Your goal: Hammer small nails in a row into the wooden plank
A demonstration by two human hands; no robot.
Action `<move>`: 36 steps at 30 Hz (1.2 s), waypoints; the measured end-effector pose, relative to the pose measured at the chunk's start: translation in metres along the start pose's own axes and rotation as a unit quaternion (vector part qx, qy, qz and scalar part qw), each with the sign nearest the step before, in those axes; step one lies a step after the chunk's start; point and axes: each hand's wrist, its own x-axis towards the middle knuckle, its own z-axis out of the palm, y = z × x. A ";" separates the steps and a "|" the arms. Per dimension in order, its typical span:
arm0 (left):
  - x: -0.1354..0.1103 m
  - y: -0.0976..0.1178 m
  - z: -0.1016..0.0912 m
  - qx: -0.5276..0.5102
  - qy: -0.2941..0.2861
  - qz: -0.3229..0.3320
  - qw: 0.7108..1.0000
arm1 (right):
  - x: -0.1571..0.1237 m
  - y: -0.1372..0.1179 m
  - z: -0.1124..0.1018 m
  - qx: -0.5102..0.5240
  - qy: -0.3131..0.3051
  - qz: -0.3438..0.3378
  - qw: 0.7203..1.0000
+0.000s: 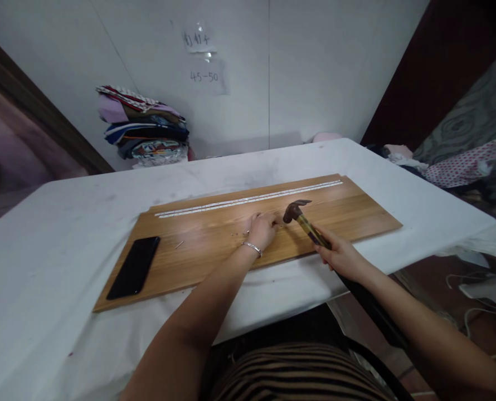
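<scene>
Brown wood makes up the board point(214, 245) lying on the white-covered counter point(51, 239). The right hand point(340, 256) has its fingers clamped around the handle of a hammer point(307, 226), whose head is just right of the left hand point(263, 230). That hand is at the board's middle; I cannot tell whether its fingers grip anything. A black phone point(134, 267) lies at the board's left end.

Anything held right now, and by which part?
Right hand: hammer, gripped by its handle, toward the head. Left hand: at the board; can't tell whether it holds anything.
</scene>
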 end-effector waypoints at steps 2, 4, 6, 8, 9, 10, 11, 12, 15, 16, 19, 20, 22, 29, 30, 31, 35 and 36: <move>-0.002 0.002 0.000 0.003 -0.001 0.009 1.000 | 0.000 0.000 0.001 0.005 -0.004 -0.003 1.000; -0.004 0.002 0.000 0.005 -0.004 0.012 1.000 | -0.001 -0.001 0.002 0.007 -0.008 -0.006 1.000; -0.005 0.000 -0.001 0.011 -0.003 0.012 1.000 | -0.002 -0.004 0.003 0.005 -0.011 -0.007 1.000; -0.008 -0.003 -0.005 0.020 0.011 0.011 1.000 | -0.003 -0.007 0.004 0.006 -0.014 -0.008 1.000; -0.010 -0.006 -0.008 0.024 0.023 0.008 0.999 | -0.004 -0.009 0.004 0.008 -0.015 -0.009 1.000; -0.012 -0.009 -0.012 0.029 0.037 0.003 0.999 | -0.004 -0.010 0.005 0.009 -0.017 -0.012 1.000; -0.015 -0.012 -0.018 0.034 0.049 -0.006 0.998 | -0.004 -0.011 0.005 0.009 -0.017 -0.018 1.000; -0.018 -0.016 -0.025 0.040 0.059 -0.019 0.997 | -0.003 -0.013 0.006 0.009 -0.017 -0.026 0.999; -0.031 -0.032 -0.053 0.048 0.077 -0.059 0.994 | -0.001 -0.017 0.008 0.008 -0.017 -0.044 0.999; -0.035 -0.039 -0.063 0.051 0.082 -0.077 0.992 | -0.001 -0.019 0.009 0.008 -0.019 -0.044 0.999; -0.048 -0.062 -0.088 0.083 0.094 -0.145 0.982 | 0.000 -0.026 0.011 0.005 -0.024 -0.030 0.999; -0.052 -0.069 -0.094 0.102 0.090 -0.163 0.977 | 0.000 -0.028 0.012 0.003 -0.026 -0.026 0.999; -0.060 -0.081 -0.099 0.144 0.081 -0.191 0.968 | 0.000 -0.030 0.015 -0.008 -0.030 -0.019 0.999; -0.069 -0.095 -0.090 0.179 0.061 -0.191 0.963 | 0.002 -0.021 0.016 -0.028 -0.034 -0.008 0.999; -0.068 -0.095 -0.089 0.177 0.063 -0.188 0.964 | 0.002 -0.020 0.016 -0.027 -0.031 -0.012 0.999; -0.068 -0.095 -0.089 0.174 0.065 -0.185 0.965 | 0.002 -0.019 0.016 -0.027 -0.028 -0.014 0.999; -0.066 -0.099 -0.087 0.162 0.076 -0.182 0.967 | 0.001 -0.018 0.018 -0.032 -0.029 -0.004 0.999; -0.066 -0.100 -0.087 0.160 0.078 -0.180 0.967 | 0.002 -0.018 0.019 -0.035 -0.032 0.000 0.999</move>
